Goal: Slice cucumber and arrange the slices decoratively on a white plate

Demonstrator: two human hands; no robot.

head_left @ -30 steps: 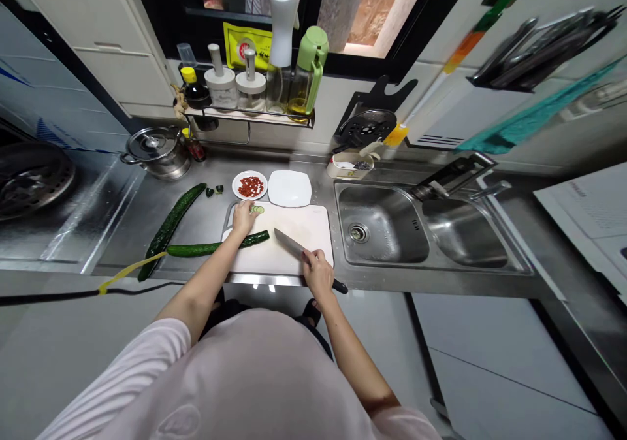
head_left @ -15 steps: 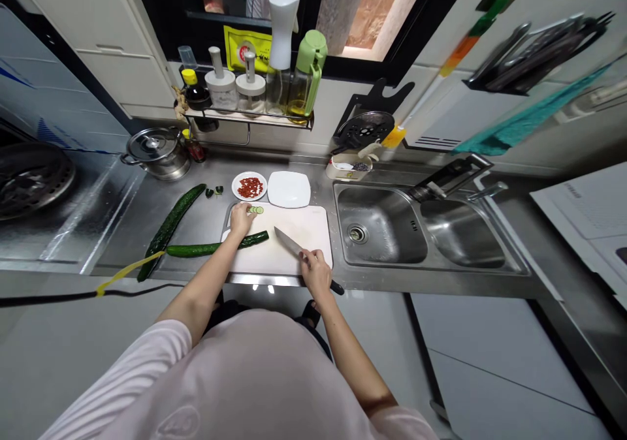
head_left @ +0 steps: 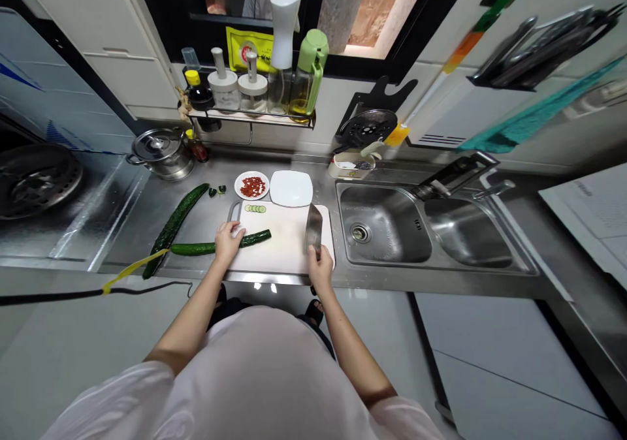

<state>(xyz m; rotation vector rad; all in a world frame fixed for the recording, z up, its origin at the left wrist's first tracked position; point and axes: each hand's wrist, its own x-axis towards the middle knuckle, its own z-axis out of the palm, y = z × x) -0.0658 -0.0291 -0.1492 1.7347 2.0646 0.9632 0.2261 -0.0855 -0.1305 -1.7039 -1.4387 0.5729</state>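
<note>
My left hand (head_left: pixel 228 241) rests closed over the middle of a long green cucumber (head_left: pixel 256 237), whose cut end points right across the white cutting board (head_left: pixel 284 257). At the board's right side, my right hand (head_left: pixel 319 267) grips a kitchen knife (head_left: pixel 314 226) by its handle, the broad blade pointing away from me. A short row of cucumber slices (head_left: pixel 255 209) lies along the board's far left edge. Left of the board lies a second, whole-looking cucumber (head_left: pixel 179 221), with small dark cut-off pieces (head_left: pixel 212 192) near its far end.
Behind the board stand a white plate of chopped red pieces (head_left: pixel 251 185) and a white square plate (head_left: pixel 290 188). A double sink (head_left: pixel 382 224) is on the right. A lidded pot (head_left: pixel 161 153) stands back left, below a rack (head_left: pixel 255 117) of bottles and jars.
My left hand has moved from the slices back toward me onto the cucumber, leaving the slices in a row. The knife has moved right, its blade swinging to point away from me.
</note>
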